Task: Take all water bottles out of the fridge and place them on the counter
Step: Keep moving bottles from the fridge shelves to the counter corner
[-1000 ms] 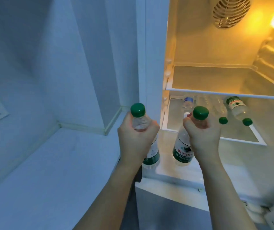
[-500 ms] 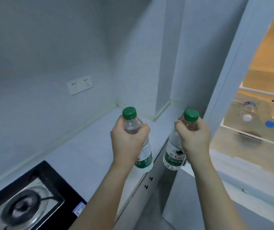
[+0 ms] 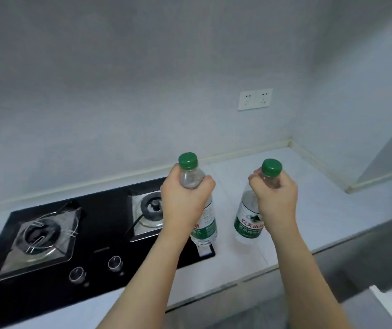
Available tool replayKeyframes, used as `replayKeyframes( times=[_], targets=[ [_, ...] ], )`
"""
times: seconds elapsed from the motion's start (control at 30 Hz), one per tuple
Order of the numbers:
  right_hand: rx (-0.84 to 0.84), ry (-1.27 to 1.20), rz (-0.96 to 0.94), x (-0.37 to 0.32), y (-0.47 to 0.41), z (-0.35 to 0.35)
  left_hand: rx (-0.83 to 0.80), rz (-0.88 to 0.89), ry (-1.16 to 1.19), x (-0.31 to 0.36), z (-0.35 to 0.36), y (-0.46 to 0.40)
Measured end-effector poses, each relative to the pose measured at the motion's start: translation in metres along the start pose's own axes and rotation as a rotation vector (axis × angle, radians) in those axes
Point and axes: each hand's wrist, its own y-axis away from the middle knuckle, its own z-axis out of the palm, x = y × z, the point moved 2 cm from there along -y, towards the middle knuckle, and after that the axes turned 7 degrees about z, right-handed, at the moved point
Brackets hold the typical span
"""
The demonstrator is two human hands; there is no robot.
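Both arms have swung from the fridge to the counter (image 3: 313, 210). Left hand (image 3: 185, 203) grips one water bottle (image 3: 205, 224) by its neck above the gas hob (image 3: 95, 229) edge; right hand (image 3: 276, 198) clasps another bottle (image 3: 247, 219) over white countertop, forearms outstretched, parallel.

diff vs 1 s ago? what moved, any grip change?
The view swung left from the open fridge, now out of frame, to the counter and gas stove. Both bottles travelled along: the left bottle now hangs over the stove's right edge, the right bottle over bare counter. Unchanged: left hand and right hand keep their grip near the necks; neither bottle is clearly set down.
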Motion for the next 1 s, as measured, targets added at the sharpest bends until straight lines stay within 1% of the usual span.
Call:
replayKeyframes(
  times=[0.07,0.23,0.33,0.4,0.53,0.83,1.0],
  targets=[
    [-0.109,-0.008,0.028,0.006,0.01,0.024,0.077,-0.017,-0.063,-0.002,-0.029,0.003],
    [-0.242,-0.029,0.038,0.007,0.029,0.073,0.175,-0.043,-0.106,0.0,-0.083,0.01],
    [-0.345,-0.035,0.027,0.0,0.054,0.117,0.269,-0.027,-0.123,0.004,-0.131,0.007],
    [-0.378,-0.05,0.02,-0.002,0.063,0.133,0.291,-0.02,-0.137,0.006,-0.149,0.004],
    [-0.466,-0.058,0.005,-0.012,0.098,0.182,0.391,-0.021,-0.159,0.009,-0.211,0.009],
    [-0.632,-0.092,-0.046,-0.033,0.202,0.288,0.524,-0.051,-0.226,0.011,-0.354,0.029],
    [-0.704,-0.11,-0.061,-0.043,0.256,0.338,0.606,-0.008,-0.251,0.017,-0.428,0.037]
  ],
)
